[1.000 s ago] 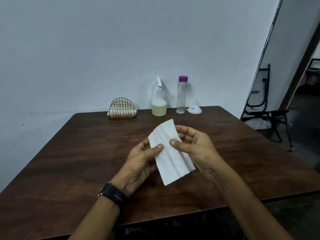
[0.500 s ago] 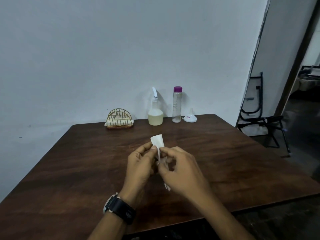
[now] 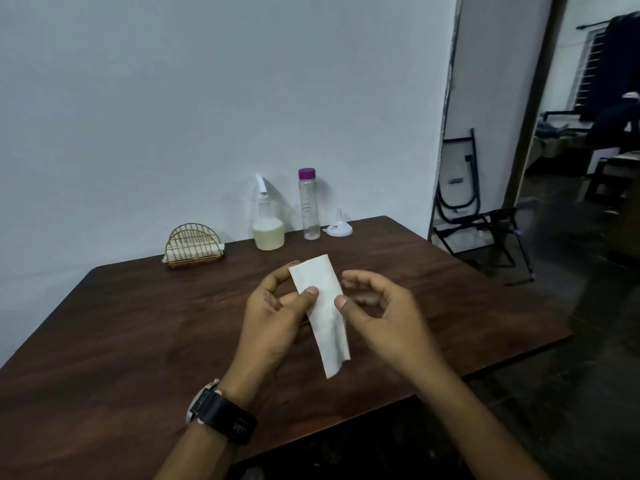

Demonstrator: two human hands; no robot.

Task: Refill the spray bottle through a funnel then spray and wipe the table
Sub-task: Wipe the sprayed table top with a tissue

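A folded white paper napkin [image 3: 323,313] hangs upright above the middle of the dark wooden table [image 3: 138,323]. My left hand [image 3: 273,317] pinches its left edge between thumb and fingers. My right hand [image 3: 384,317] is at its right edge with curled fingers, thumb tip at the paper. Against the back wall stand the spray bottle [image 3: 267,223], holding pale yellow liquid, a clear bottle with a purple cap [image 3: 309,206], and a small white funnel [image 3: 339,226] lying mouth-down.
A gold wire napkin holder [image 3: 193,244] with napkins sits at the back left of the table. A folded black metal frame [image 3: 485,216] leans by the wall on the right, beside a doorway. The table's near edge is close to my wrists.
The napkin, folded together between both hands half a second ago, is now a narrower folded strip held flat towards me. My hands have drawn slightly apart. The camera has tilted up.
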